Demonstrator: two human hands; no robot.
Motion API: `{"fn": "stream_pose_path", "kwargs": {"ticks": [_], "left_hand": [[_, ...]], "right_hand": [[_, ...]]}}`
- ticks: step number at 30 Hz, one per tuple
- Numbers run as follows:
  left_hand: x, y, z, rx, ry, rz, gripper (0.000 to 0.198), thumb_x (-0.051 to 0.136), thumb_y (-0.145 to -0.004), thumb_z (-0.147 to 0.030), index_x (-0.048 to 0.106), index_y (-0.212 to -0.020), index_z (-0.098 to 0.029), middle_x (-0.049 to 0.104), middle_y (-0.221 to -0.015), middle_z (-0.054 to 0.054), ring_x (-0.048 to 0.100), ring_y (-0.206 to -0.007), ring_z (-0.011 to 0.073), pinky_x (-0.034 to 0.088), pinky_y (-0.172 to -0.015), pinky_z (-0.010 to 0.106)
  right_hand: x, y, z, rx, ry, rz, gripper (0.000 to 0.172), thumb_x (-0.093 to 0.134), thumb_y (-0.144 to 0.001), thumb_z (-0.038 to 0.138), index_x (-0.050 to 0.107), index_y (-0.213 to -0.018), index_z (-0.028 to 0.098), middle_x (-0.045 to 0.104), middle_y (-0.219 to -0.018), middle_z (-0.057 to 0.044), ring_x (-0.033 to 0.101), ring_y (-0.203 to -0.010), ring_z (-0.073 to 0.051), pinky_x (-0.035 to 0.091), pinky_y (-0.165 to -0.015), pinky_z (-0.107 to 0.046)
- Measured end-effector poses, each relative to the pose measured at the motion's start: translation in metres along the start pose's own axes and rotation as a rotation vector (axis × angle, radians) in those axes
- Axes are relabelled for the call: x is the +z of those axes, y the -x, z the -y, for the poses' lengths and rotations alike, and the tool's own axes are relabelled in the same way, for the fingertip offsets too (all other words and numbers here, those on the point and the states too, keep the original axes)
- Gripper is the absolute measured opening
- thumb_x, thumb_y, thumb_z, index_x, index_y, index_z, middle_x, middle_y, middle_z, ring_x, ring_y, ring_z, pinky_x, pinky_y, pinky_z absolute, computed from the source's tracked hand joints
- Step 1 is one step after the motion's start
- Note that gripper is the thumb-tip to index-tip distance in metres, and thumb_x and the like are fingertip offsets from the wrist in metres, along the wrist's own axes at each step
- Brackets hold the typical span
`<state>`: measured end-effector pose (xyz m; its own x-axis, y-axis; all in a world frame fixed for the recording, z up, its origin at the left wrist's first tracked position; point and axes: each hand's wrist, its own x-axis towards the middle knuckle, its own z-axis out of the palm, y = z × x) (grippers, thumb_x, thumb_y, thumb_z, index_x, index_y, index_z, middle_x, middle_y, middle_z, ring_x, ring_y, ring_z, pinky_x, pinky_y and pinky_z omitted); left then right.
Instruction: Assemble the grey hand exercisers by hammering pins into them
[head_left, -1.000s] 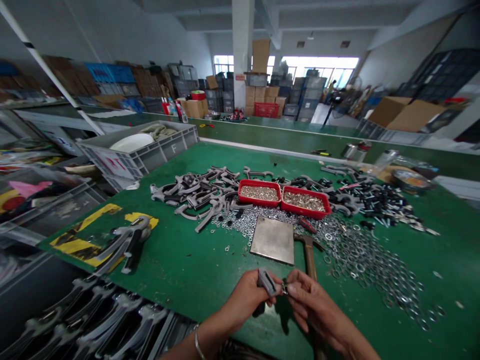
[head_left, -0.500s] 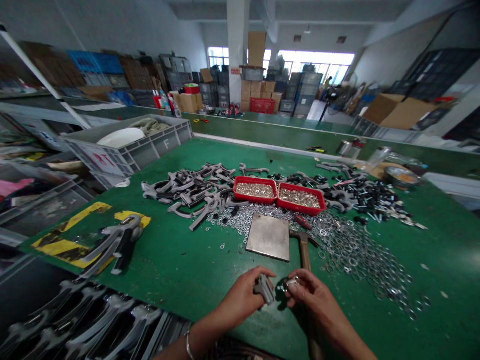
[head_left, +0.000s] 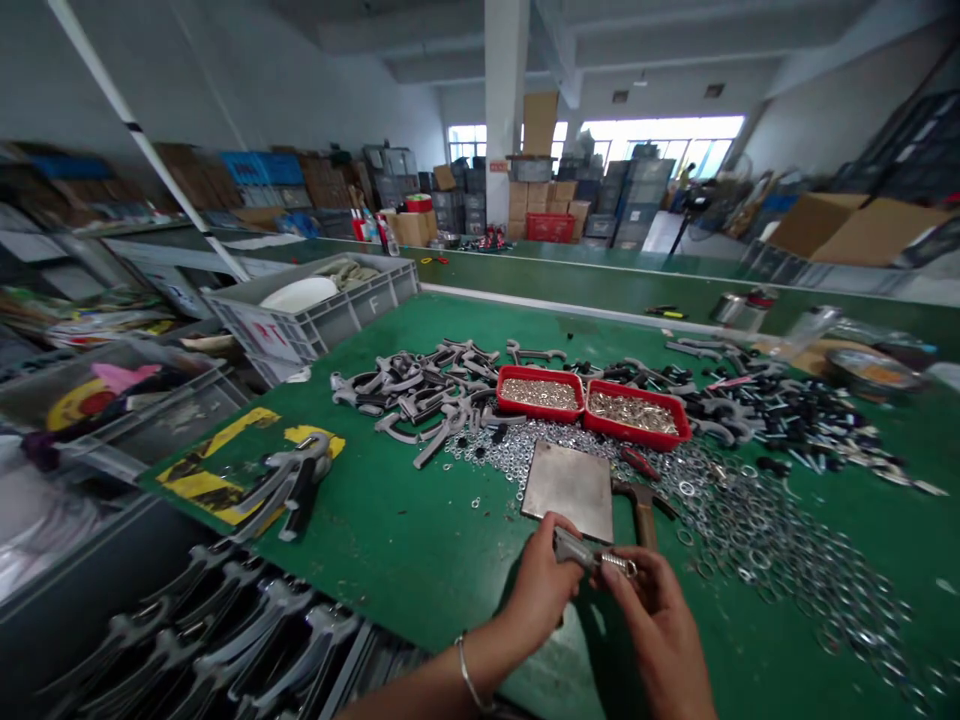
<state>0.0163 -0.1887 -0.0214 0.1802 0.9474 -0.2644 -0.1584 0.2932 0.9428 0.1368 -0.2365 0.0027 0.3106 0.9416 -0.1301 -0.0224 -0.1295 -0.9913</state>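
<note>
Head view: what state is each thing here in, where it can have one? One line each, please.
left hand, gripping a grey metal bracket
right hand, pinching a small silver washer stack at the bracket's end
steel plate, lying flat on the green workbench
hammer, lying down, head beside the plate
left red tray, filled with small metal rings
right red tray, filled with small metal rings
</note>
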Motion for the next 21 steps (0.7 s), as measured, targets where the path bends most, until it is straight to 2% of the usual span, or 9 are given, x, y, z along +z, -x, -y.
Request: {"fn": "stream_pose_path", "kwargs": {"ticks": [2, 3, 7, 9, 11, 13, 15, 17, 21], "left_hand": [[-0.005, 0.006, -0.001, -0.056, 0.019, 0.050, 0.026, 0.059, -0.069, -0.014, 0.047, -0.091, -0.021, 0.044, -0.058, -0.010, 0.038, -0.041, 0.0059, 0.028, -0.038, 0.016], [-0.009, 0.011, -0.003, -0.088, 0.004, 0.132, 0.028, 0.063, -0.069, -0.016, 0.048, -0.092, -0.020, 0.044, -0.058, -0.010, 0.038, -0.040, 0.0054, 0.029, -0.038, 0.016], [-0.023, 0.040, -0.017, -0.230, -0.014, 0.648, 0.066, 0.083, -0.060, -0.024, 0.050, -0.117, -0.020, 0.061, -0.077, -0.003, 0.050, -0.049, 0.0067, 0.038, -0.045, 0.017], [-0.028, 0.050, -0.017, -0.296, 0.108, 0.750, 0.070, 0.081, -0.068, -0.037, 0.046, -0.126, -0.019, 0.067, -0.089, 0.004, 0.053, -0.053, 0.0065, 0.039, -0.048, 0.017], [-0.030, 0.049, -0.011, -0.346, 0.177, 0.743, 0.053, 0.067, -0.081, -0.052, 0.050, -0.116, -0.016, 0.069, -0.085, 0.006, 0.047, -0.045, 0.0047, 0.033, -0.043, 0.017], [-0.031, 0.042, -0.009, -0.320, 0.130, 0.636, 0.045, 0.056, -0.087, -0.058, 0.051, -0.102, -0.016, 0.069, -0.072, 0.005, 0.038, -0.037, 0.0039, 0.025, -0.037, 0.017], [-0.032, 0.031, -0.015, -0.215, 0.059, 0.445, 0.042, 0.054, -0.088, -0.058, 0.050, -0.092, -0.017, 0.069, -0.069, 0.004, 0.037, -0.038, 0.0042, 0.023, -0.037, 0.017], [-0.036, 0.019, -0.032, -0.107, 0.054, 0.268, 0.041, 0.054, -0.089, -0.057, 0.052, -0.091, -0.017, 0.070, -0.078, 0.004, 0.044, -0.045, 0.0055, 0.032, -0.042, 0.017], [-0.044, -0.002, -0.058, -0.079, 0.023, 0.224, 0.042, 0.058, -0.087, -0.056, 0.059, -0.092, -0.015, 0.069, -0.082, 0.004, 0.052, -0.056, 0.0082, 0.043, -0.053, 0.019]], "right_hand": [[0.000, -0.001, -0.004, 0.000, 0.044, -0.016, 0.040, 0.076, -0.071, 0.053, 0.064, -0.098, 0.025, 0.069, -0.097, -0.003, 0.063, -0.094, -0.025, 0.050, -0.084, -0.034], [-0.002, -0.003, -0.006, 0.024, 0.052, 0.008, 0.041, 0.077, -0.069, 0.054, 0.065, -0.096, 0.026, 0.069, -0.097, -0.003, 0.062, -0.093, -0.025, 0.049, -0.083, -0.033], [-0.012, -0.001, -0.002, 0.195, -0.108, 0.261, 0.032, 0.077, -0.073, 0.050, 0.065, -0.088, 0.024, 0.064, -0.082, -0.001, 0.058, -0.076, -0.019, 0.046, -0.069, -0.030], [-0.014, 0.003, 0.001, 0.202, -0.194, 0.385, 0.028, 0.075, -0.077, 0.047, 0.065, -0.086, 0.022, 0.060, -0.077, 0.001, 0.055, -0.072, -0.016, 0.044, -0.068, -0.028], [-0.019, 0.001, 0.001, 0.171, -0.170, 0.481, 0.028, 0.073, -0.079, 0.047, 0.065, -0.086, 0.021, 0.059, -0.075, 0.001, 0.055, -0.071, -0.015, 0.043, -0.067, -0.027], [-0.035, -0.007, -0.002, 0.088, -0.005, 0.474, 0.026, 0.070, -0.082, 0.047, 0.067, -0.089, 0.022, 0.062, -0.078, -0.001, 0.056, -0.074, -0.017, 0.043, -0.068, -0.028], [-0.064, -0.019, -0.006, -0.067, 0.270, 0.333, 0.023, 0.066, -0.085, 0.045, 0.070, -0.089, 0.022, 0.065, -0.085, -0.004, 0.058, -0.081, -0.020, 0.045, -0.075, -0.031], [-0.101, -0.035, -0.012, -0.209, 0.557, 0.133, 0.021, 0.062, -0.087, 0.042, 0.071, -0.085, 0.023, 0.067, -0.088, -0.006, 0.060, -0.087, -0.023, 0.044, -0.082, -0.035], [-0.174, -0.073, -0.016, -0.249, 0.798, -0.084, 0.025, 0.057, -0.086, 0.043, 0.071, -0.081, 0.023, 0.070, -0.084, -0.007, 0.064, -0.081, -0.026, 0.048, -0.078, -0.036]]}}
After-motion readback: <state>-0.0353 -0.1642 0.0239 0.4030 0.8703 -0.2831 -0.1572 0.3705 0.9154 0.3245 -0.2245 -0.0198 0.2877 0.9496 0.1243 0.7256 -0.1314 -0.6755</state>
